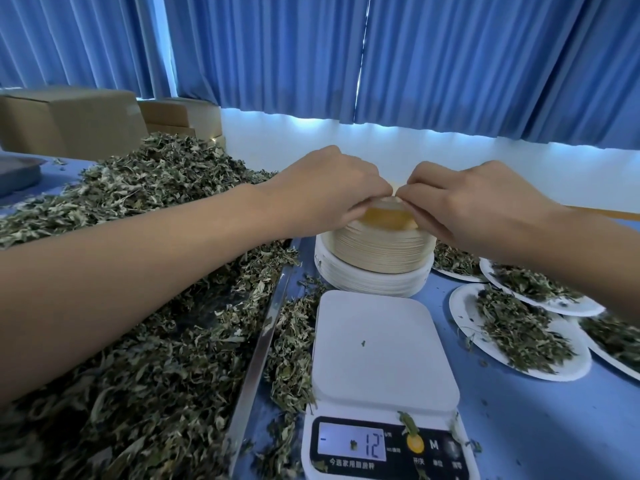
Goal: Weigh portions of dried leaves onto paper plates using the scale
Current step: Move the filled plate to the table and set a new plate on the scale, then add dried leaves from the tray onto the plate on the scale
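Blue curtains (450, 64) across the back, cardboard boxes (69, 123) far left beyond the left hand, blue table surface (519, 410) underneath everything. Both hands meet over the stack of paper plates (374, 254): left hand (332, 188) and right hand (474, 202), fingertips touching each other and pinching at the top plate's edge. Grip looks closed on the top plate; can't tell if it has separated from the stack. Upper part of the stack is tan, lower part white. Scale (382, 358) sits just below the hands, nearer the camera, platform bare apart from a leaf speck, display shows -12. Big pile of dried leaves (145, 306) under and beyond the left forearm, spilling over a metal tray edge (263, 341). Filled plates (519, 330) with leaf portions lie below the right hand, overlapping each other.
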Demonstrator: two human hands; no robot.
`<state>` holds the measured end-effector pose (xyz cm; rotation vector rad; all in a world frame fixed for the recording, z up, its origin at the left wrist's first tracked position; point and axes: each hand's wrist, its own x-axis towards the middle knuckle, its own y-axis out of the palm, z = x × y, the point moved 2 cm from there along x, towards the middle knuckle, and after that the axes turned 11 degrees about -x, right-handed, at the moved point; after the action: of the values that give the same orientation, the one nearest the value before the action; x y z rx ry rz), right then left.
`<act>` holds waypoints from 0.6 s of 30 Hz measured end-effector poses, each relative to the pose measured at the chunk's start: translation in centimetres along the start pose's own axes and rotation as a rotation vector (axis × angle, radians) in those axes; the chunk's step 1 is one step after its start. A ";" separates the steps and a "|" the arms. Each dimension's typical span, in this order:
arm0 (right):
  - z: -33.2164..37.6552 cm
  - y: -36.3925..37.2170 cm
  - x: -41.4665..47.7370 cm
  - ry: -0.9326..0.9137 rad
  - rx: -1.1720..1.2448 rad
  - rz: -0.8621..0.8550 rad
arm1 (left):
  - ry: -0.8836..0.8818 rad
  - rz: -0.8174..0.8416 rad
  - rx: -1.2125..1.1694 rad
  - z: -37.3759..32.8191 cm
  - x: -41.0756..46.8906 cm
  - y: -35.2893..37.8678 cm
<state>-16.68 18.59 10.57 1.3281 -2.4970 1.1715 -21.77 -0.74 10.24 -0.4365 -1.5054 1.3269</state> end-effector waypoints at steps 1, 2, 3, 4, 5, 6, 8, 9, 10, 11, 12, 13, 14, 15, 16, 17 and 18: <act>-0.1 -0.1 0.0 0.016 -0.003 -0.003 | -0.018 -0.027 0.018 -0.1 0.1 -0.1; -0.1 -0.3 0.1 0.033 -0.009 0.004 | -0.044 -0.062 0.006 -0.3 0.1 -0.4; -0.1 -0.5 0.0 0.053 -0.014 0.010 | -0.060 -0.096 -0.015 -0.5 0.0 -0.7; -0.1 -0.8 -0.1 0.077 -0.017 0.009 | -0.067 -0.122 -0.033 -0.8 -0.2 -1.2; -0.1 -1.1 -0.3 0.101 -0.012 0.008 | -0.067 -0.141 -0.051 -1.2 -0.5 -1.6; -0.1 -1.6 -0.7 0.120 0.002 0.001 | -0.063 -0.152 -0.068 -1.7 -0.9 -2.1; 0.2 -2.9 -1.8 0.119 0.045 -0.047 | -0.033 -0.166 -0.071 -3.0 -1.9 -3.0; 0.6 -3.8 -2.6 0.107 0.065 -0.088 | 0.004 -0.182 -0.064 -3.8 -2.7 -3.5; 1.1 -4.7 -3.5 0.090 0.078 -0.130 | 0.060 -0.209 -0.063 -4.8 -3.6 -4.0; 1.6 -5.5 -4.5 0.072 0.088 -0.166 | 0.123 -0.245 -0.070 -5.7 -4.5 -4.6; 2.1 -6.3 -5.6 0.054 0.098 -0.192 | 0.176 -0.276 -0.088 -6.7 -5.6 -5.1; 2.8 -7.0 -6.6 0.036 0.104 -0.198 | 0.217 -0.296 -0.106 -7.7 -6.7 -5.4; 3.5 -7.6 -7.6 0.015 0.107 -0.198 | 0.248 -0.300 -0.120 -8.6 -7.7 -5.5; 4.2 -8.0 -8.6 -0.006 0.111 -0.203 | 0.271 -0.288 -0.139 -9.4 -8.6 -5.4; 5.1 -8.4 -9.5 -0.029 0.118 -0.201 | 0.281 -0.266 -0.163 -10.2 -9.5 -5.1; 5.9 -8.5 -10.4 -0.046 0.126 -0.205 | 0.281 -0.242 -0.191 -10.8 -10.2 -4.7; 6.8 -8.5 -11.0 -0.057 0.139 -0.210 | 0.269 -0.214 -0.220 -11.2 -10.8 -4.3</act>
<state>-1.72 18.77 6.44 1.6343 -2.2786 1.2948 -6.45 -5.08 7.49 -0.5535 -1.4319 0.9010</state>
